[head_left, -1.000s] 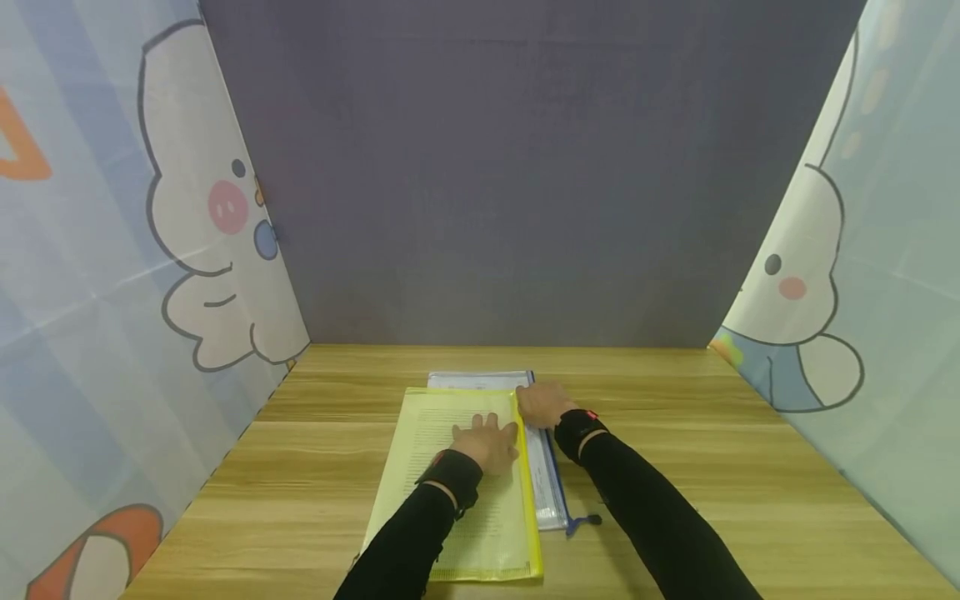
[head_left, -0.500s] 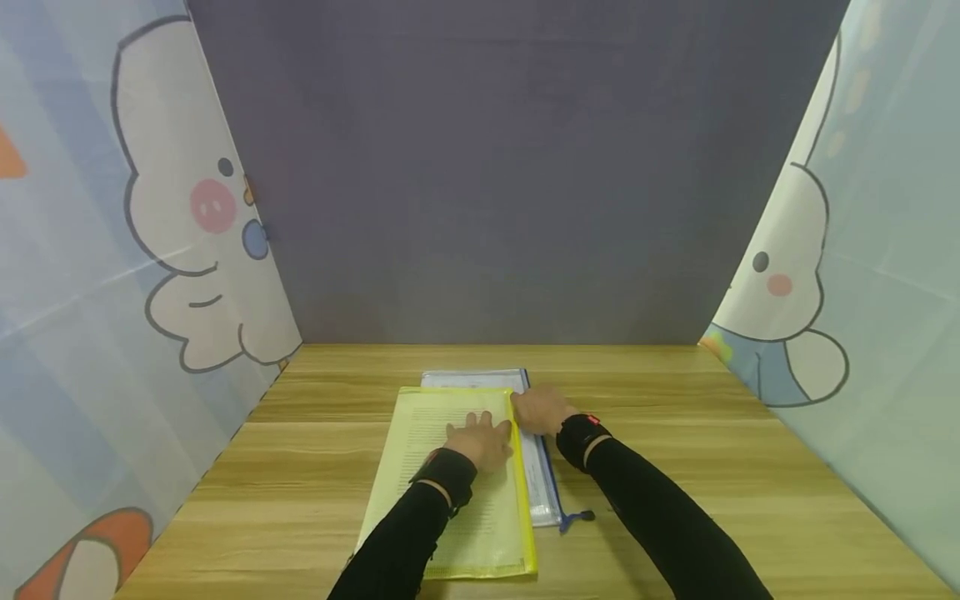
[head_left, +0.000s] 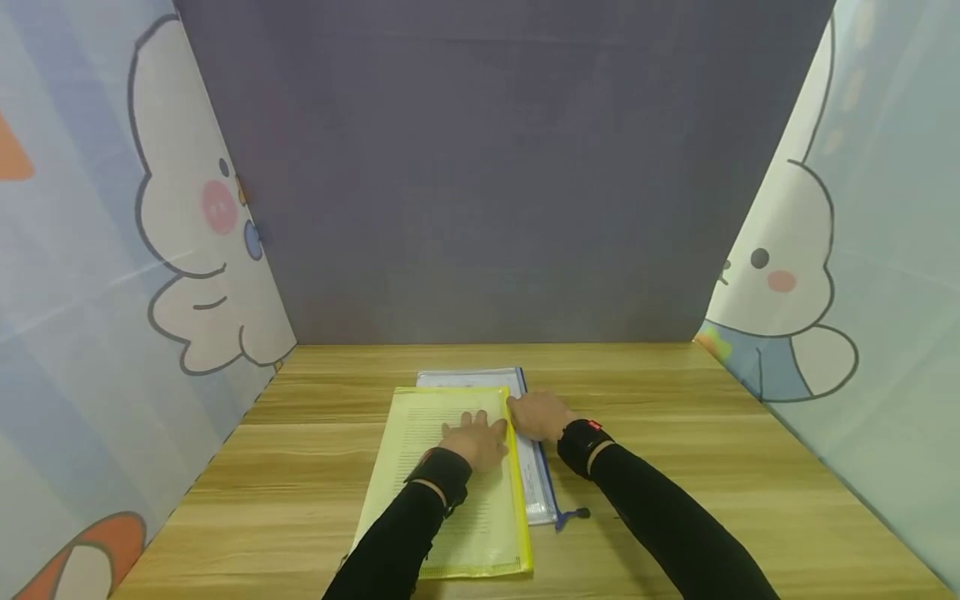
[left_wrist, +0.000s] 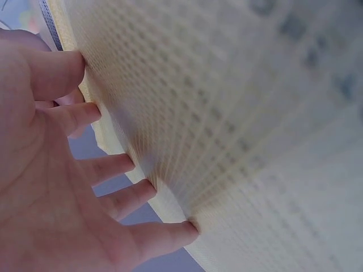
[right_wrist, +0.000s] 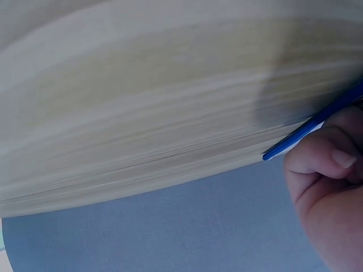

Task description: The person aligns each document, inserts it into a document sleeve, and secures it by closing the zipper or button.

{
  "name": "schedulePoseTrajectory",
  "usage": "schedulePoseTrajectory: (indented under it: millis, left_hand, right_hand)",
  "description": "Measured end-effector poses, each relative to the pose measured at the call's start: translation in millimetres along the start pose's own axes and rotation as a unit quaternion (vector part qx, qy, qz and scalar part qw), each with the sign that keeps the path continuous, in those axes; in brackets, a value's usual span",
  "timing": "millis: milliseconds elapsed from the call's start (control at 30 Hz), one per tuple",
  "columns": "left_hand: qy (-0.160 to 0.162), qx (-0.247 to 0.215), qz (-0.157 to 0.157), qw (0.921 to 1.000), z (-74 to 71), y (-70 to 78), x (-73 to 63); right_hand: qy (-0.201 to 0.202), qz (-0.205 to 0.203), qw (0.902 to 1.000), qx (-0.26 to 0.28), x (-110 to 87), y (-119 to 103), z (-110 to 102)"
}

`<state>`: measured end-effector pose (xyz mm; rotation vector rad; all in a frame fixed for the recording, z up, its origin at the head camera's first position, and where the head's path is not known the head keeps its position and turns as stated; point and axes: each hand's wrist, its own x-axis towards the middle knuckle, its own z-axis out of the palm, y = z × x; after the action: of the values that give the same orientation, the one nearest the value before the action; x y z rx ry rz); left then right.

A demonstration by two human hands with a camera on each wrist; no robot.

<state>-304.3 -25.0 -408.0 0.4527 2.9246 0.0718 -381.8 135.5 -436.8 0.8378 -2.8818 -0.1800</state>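
Observation:
A yellow mesh zip document bag [head_left: 397,467] with a printed sheet inside lies on the table. My left hand [head_left: 480,442] rests on it with the fingers spread; in the left wrist view the fingertips [left_wrist: 184,229] press on its mesh surface. My right hand [head_left: 538,415] is at the bag's right edge, just below the top corner, its thumb and fingers curled in a pinch on the yellow zipper edge [head_left: 514,462]. The zipper's slider is hidden by the fingers. Under the yellow bag lies a clear document bag [head_left: 536,492] with a blue edge, showing at the top and right.
A blue pull cord [head_left: 572,517] with a dark end sticks out from the lower bag's near right corner. The wooden table [head_left: 675,433] is bounded by a grey back panel [head_left: 480,192] and printed cloth walls [head_left: 885,250] on both sides.
My right hand has slid slightly toward me along the yellow bag's right edge, away from the top corner. The left hand stays pressed on the bag. The head view has shifted a little.

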Motion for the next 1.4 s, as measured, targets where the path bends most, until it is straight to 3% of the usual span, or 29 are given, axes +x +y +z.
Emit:
schedulePoseTrajectory:
  millis: [467,800,1400]
  left_hand:
    - [-0.007,0.012,-0.005,0.9999,2.1,-0.6,3.3]
    - [-0.011,0.018,-0.008,0.9998,2.6,-0.1,4.6]
    - [-0.007,0.022,-0.008,0.9997,1.3,-0.5,1.7]
  right_hand:
    - [-0.002,-0.007,0.9998,0.016,-6.0,-4,0]
    - [0.017,-0.026,0.9995,0.007,-12.4,-5,3]
    - [0.004,-0.032,0.9990,0.032,-28.8,-12,-4]
